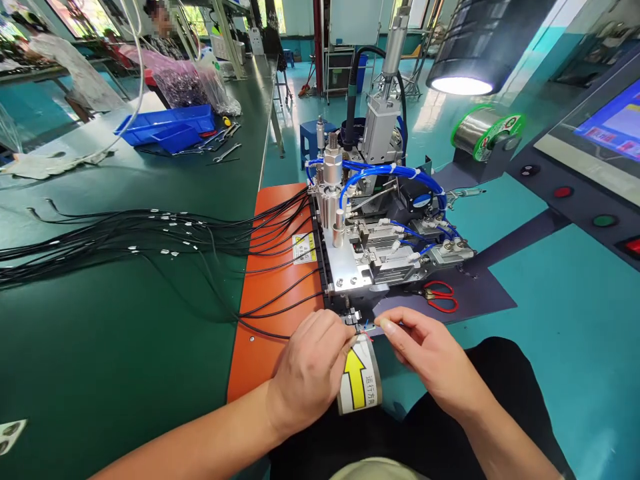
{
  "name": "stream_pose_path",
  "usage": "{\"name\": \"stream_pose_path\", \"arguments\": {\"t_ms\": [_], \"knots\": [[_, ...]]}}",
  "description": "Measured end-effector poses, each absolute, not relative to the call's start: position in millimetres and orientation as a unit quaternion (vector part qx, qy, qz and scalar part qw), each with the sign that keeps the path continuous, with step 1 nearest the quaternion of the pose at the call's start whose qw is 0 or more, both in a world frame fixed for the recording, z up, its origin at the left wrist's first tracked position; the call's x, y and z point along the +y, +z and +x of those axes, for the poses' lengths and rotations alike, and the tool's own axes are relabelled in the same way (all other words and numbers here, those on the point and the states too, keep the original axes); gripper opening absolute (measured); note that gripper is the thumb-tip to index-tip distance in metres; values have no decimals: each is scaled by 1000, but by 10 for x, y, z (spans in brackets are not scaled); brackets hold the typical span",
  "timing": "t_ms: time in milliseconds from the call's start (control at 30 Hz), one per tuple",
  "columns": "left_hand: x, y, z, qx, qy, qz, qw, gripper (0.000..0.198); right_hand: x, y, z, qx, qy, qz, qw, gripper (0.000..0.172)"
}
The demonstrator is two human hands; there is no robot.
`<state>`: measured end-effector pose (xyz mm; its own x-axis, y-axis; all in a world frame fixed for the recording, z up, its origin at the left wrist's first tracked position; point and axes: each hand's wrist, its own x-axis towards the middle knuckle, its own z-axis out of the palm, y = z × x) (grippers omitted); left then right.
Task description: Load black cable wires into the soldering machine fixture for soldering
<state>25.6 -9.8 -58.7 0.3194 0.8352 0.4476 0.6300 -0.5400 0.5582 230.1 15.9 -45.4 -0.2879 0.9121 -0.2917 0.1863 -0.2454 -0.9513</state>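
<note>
My left hand (313,367) is curled, its fingertips pinching the end of a black cable (270,331) at a small clamp (354,318) on the front of a soldering machine (373,227). My right hand (425,353) pinches thin coloured wire ends (369,326) just right of that clamp. The two hands almost touch. Below them a label with a yellow arrow (359,383) curves over the machine's front edge.
Several black cables (150,237) fan leftward over an orange plate (273,280) and the green bench. Red scissors (440,297) lie right of the machine. A solder spool (487,130), lamp (463,83) and button panel (585,200) are right. Blue trays (167,127) and another person sit far back.
</note>
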Motion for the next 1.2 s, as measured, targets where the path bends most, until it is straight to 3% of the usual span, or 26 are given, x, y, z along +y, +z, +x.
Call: {"name": "stream_pose_path", "arguments": {"t_ms": [633, 967, 1200], "knots": [[-105, -593, 246, 457, 372, 791, 162, 12, 193, -479, 2190, -578, 598, -445, 333, 22], [-83, -597, 223, 491, 384, 761, 178, 7, 50, -542, 1926, -524, 549, -489, 430, 26], [-89, -570, 228, 472, 382, 780, 150, 10, -74, -619, 1779, -597, 381, -521, 476, 17]]}}
